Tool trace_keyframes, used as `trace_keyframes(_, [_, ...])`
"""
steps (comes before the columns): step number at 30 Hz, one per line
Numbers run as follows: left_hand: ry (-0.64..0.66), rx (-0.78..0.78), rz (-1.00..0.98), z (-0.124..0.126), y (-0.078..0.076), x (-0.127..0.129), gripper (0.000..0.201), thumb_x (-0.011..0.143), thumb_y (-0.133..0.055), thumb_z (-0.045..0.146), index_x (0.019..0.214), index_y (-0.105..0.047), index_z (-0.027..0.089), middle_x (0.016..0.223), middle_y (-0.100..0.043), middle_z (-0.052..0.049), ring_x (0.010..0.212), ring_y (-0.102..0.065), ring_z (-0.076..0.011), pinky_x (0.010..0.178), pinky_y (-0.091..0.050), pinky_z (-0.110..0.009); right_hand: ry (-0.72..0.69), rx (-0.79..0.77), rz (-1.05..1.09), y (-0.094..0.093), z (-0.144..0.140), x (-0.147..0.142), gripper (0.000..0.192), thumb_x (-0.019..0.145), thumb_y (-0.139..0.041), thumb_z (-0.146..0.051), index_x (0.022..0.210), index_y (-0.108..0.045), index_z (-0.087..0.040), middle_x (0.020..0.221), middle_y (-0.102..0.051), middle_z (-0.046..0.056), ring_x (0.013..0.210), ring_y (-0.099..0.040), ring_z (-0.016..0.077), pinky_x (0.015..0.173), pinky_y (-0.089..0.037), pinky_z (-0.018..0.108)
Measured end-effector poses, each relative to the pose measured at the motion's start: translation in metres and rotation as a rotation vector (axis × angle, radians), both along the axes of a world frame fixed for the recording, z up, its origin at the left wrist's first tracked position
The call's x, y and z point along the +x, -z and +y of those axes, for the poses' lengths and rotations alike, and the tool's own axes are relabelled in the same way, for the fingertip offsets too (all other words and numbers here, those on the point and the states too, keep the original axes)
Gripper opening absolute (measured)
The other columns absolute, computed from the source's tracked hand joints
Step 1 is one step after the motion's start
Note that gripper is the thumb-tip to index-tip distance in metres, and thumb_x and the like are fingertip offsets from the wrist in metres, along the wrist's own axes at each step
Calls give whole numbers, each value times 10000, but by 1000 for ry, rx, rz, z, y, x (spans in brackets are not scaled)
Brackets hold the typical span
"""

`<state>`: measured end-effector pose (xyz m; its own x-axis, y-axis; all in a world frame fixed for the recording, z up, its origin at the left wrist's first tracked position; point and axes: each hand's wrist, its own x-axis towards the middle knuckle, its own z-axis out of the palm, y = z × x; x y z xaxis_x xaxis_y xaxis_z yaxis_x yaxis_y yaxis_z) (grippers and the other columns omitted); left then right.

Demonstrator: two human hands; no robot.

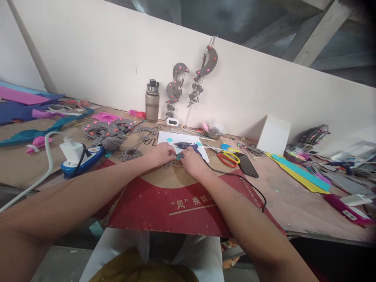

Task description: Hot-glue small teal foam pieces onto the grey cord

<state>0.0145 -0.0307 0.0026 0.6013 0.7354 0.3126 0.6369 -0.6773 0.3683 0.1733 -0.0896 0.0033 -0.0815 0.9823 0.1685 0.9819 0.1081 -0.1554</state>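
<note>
My left hand (163, 154) and my right hand (192, 161) meet over the middle of the board, fingertips closed in a pinch. Between them is a small teal cut-out piece (179, 156), partly hidden by the fingers. A thin grey cord (168, 165) lies just below the fingertips. Right behind my hands a dark blue glue gun (192, 146) rests on a white sheet (163, 135). On that sheet lies a teal flower-like cut-out (169, 139), and another teal cut-out (199, 143) sits to its right.
To the right are orange-and-yellow scissors (229, 159) and a phone (248, 165). A black cable (249, 181) crosses the red board. Grey cord (131, 154), felt pieces (101, 130) and a blue power strip (84, 160) lie left. A bottle (152, 102) stands near the wall.
</note>
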Motion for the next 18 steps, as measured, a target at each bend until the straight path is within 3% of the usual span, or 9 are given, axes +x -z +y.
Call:
trace_keyframes(4, [19,-59,-36,-2,-1,0,235,717,-590,332,829,-724,174,833,-675,-72,758,-603,-193,670,-427,-272,0,72,87,2,3,2,195,810,-582,-217,991,-631,-166,1076,-583,111,965,-571,189,840,-410,290])
trace_keyframes(8, [28,-171,-142,2,1,-2,216,708,-601,345,792,-716,182,759,-684,-40,707,-598,-179,644,-413,-270,-21,143,237,1,7,6,113,815,-540,-199,866,-640,-189,857,-656,49,810,-583,158,745,-405,269])
trace_keyframes(14, [85,-376,-376,5,0,-4,373,681,-645,461,910,-708,173,830,-701,-32,722,-599,-163,655,-423,-259,-5,187,495,-7,7,9,83,768,-561,-238,785,-630,-195,711,-629,-23,643,-529,117,626,-372,240])
trace_keyframes(18, [82,-459,-462,-2,-5,-4,368,721,-600,480,862,-708,157,762,-682,-32,632,-555,-129,607,-416,-247,-10,163,613,-7,7,8,91,755,-564,-265,755,-613,-189,684,-612,-32,623,-515,106,601,-366,232])
